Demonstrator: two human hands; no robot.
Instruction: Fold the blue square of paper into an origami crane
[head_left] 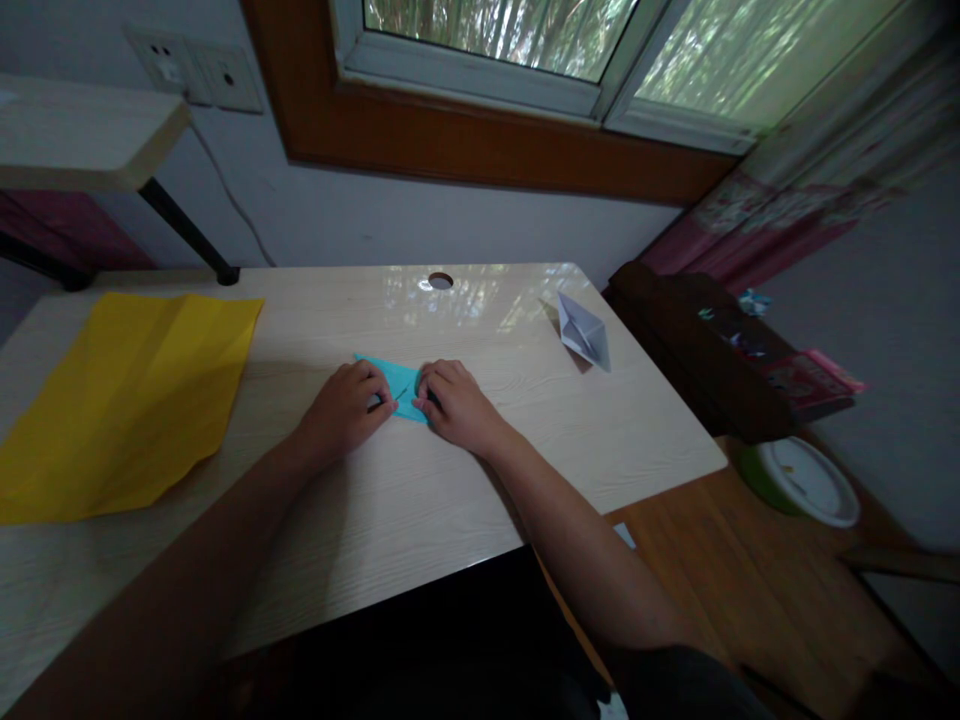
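Observation:
A small folded sheet of turquoise paper [403, 384] lies on the pale wooden table [480, 500] in front of me. My left hand [346, 405] pinches its left part, thumb and index finger curled together at the paper. On the other side my right hand [455, 402] grips the right edge, its fingers bent over the paper. A dark line, a fold or slit, runs slantwise across the turquoise paper between the two hands. Parts of the paper's left and right ends are hidden under the fingers.
A large yellow sheet [135, 400] lies at the left of the table. A folded white paper shape [583, 332] stands at the right. Behind are a cable hole [440, 281] and a raised shelf [82, 130]. A green and white bin [802, 482] stands on the floor.

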